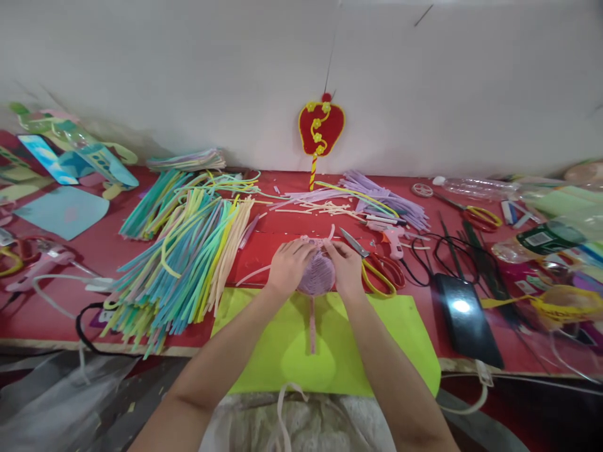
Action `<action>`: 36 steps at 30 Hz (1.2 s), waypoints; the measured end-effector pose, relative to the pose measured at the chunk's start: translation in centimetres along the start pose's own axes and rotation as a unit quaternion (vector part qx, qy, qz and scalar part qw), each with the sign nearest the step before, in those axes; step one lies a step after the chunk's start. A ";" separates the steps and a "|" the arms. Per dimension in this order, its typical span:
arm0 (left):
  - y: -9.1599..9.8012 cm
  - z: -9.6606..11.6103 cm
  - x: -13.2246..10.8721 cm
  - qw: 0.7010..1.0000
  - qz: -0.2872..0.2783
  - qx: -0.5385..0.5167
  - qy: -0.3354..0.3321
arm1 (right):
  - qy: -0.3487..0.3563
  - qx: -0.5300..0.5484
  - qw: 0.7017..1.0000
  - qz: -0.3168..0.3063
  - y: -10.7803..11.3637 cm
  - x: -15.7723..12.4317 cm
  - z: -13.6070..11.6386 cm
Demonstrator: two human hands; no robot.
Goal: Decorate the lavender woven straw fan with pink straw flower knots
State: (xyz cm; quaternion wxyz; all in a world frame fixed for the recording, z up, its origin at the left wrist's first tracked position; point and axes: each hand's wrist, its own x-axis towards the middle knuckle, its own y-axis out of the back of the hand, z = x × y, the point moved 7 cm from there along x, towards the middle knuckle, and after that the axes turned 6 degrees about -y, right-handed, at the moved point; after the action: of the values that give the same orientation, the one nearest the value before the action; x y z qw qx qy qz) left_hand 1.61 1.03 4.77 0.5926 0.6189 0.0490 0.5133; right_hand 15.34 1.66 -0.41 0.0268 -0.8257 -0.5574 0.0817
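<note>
Both hands work over the near middle of the red tabletop (106,242), on a round lilac piece (316,274) with a straight pink handle (313,326) pointing toward the person. The piece lies between the hands, at the far edge of a lime-green sheet (254,370), with its handle over the sheet.

The left hand (292,267) has its fingers bent and closed on the upper left edge of the piece; the right hand (345,263) has its fingers drawn together on the upper right edge. Pink trim (308,239) shows at the top between them, though the fingertips are too small to tell exactly which strand each one pinches.

Just beside the right hand lie scissors (352,242) with yellow and red handles, and a pink glue gun (394,242) rests beyond them. A large spread of coloured fuzzy stems (188,251) lies left of the hands, and a lilac bundle (391,201) farther back. A red, yellow-edged ornament (333,135) stands against the wall. A dark phone (466,320) lies at right.
</note>
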 end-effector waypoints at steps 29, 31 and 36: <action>-1.7 1.1 -1.1 0.942 0.015 -0.307 0.132 | 0.071 0.034 0.997 0.019 0.6 -0.1 -1.2; -3.5 0.2 -1.5 0.860 0.017 -0.448 0.244 | 0.084 0.026 0.996 0.004 0.2 -0.5 -1.5; -4.0 -2.1 -2.0 0.694 0.137 -0.603 0.369 | 0.124 -0.038 0.991 -0.044 -1.1 -1.5 -2.2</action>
State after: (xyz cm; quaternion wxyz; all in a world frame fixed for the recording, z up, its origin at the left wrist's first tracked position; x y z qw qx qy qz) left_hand 1.43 2.25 -0.03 0.6963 -0.1101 -0.1413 0.6951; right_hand 14.19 0.79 2.01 0.0681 -0.8048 -0.5880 -0.0435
